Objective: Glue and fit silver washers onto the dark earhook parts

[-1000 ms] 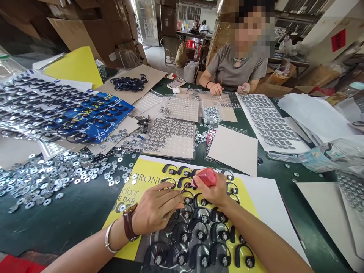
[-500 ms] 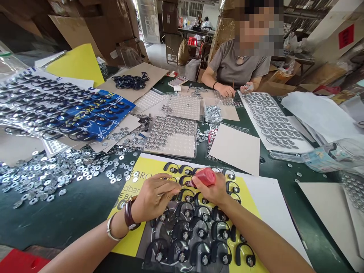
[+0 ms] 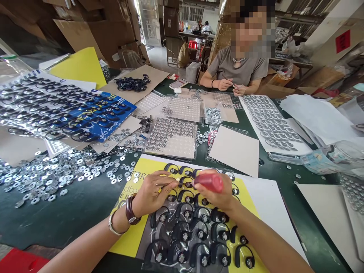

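Observation:
My right hand (image 3: 217,198) is wrapped round a small red squeeze bottle (image 3: 212,182), tilted with its narrow end toward the left. My left hand (image 3: 153,195) pinches a thin, dark, stick-like tool (image 3: 182,184) whose tip comes close to the bottle's nozzle. Both meet over rows of black ear-hook pieces (image 3: 187,198), each with a round silvery part. These lie on a yellow and grey printed sheet (image 3: 127,237), partly under clear plastic. My right hand and forearm hide some of the pieces.
Loose metal washers (image 3: 68,170) are heaped at left, beside a blue board (image 3: 113,113) of dark hooks. Ahead lie a tray of round parts (image 3: 170,132) and a beige card (image 3: 236,149). A co-worker (image 3: 239,72) sits across the table. A clear plastic jar (image 3: 335,155) lies at right.
The red bottle has tipped over further and shifted slightly right and down. The left hand's thin tool shows more clearly. The co-worker's hands have risen and come together.

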`<state>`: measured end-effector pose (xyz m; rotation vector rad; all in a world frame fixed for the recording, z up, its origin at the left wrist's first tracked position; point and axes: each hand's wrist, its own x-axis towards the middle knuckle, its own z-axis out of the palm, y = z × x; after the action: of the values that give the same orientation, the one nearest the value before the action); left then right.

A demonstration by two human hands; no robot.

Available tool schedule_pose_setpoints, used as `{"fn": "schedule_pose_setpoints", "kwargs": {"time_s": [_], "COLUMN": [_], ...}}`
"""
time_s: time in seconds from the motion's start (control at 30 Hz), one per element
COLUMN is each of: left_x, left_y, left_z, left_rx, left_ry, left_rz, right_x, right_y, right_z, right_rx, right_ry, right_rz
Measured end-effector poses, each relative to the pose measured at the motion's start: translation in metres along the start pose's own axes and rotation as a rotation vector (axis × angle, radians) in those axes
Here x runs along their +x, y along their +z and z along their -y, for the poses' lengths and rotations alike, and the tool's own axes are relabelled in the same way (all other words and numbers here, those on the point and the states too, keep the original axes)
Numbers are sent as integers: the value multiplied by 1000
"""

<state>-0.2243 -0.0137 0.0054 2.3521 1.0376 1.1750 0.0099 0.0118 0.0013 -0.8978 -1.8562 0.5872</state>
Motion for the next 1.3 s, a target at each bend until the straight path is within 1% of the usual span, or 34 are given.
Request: {"fn": "schedule_pose_setpoints", "kwargs": {"time_s": [0.07,0.1,0.13,0.2,0.27,0.3,0.37,0.43,0.57,0.63,0.7,0.8,0.9,1.13,1.3], "left_x": [-1,-1,-1,-2,-2,-1,1,3,8,10,11,10,10,6,2], "left_y": [0,0,0,1,1,1,1,0,-4,-5,-4,-1,2,7,9], "left_z": [-5,-7,-10,-15,-18,-20,-21,-19,-12,-8,-3,1,2,-5,-3], "left_rx": [28,39,47,67,91,103,122,150,254,297,314,304,312,393,364], "left_ry": [38,62,87,125,154,166,185,218,317,351,375,370,361,389,361], "left_rz": [35,47,57,79,110,125,140,129,65,80,115,141,149,147,128], "right_x": [12,19,25,36,42,44,46,46,41,35,29,24,21,15,16], "right_y": [-16,-25,-33,-48,-57,-58,-54,-42,-10,3,11,16,18,24,25], "right_z": [11,16,20,24,23,21,16,8,-9,-17,-23,-29,-33,-40,-38], "right_rx": [160,241,315,417,438,437,429,413,308,233,191,173,146,105,12], "right_ry": [293,414,500,592,641,658,679,656,496,408,339,275,249,251,146], "right_rz": [87,148,216,337,426,442,408,293,-8,-90,-103,-78,-60,17,1]}}
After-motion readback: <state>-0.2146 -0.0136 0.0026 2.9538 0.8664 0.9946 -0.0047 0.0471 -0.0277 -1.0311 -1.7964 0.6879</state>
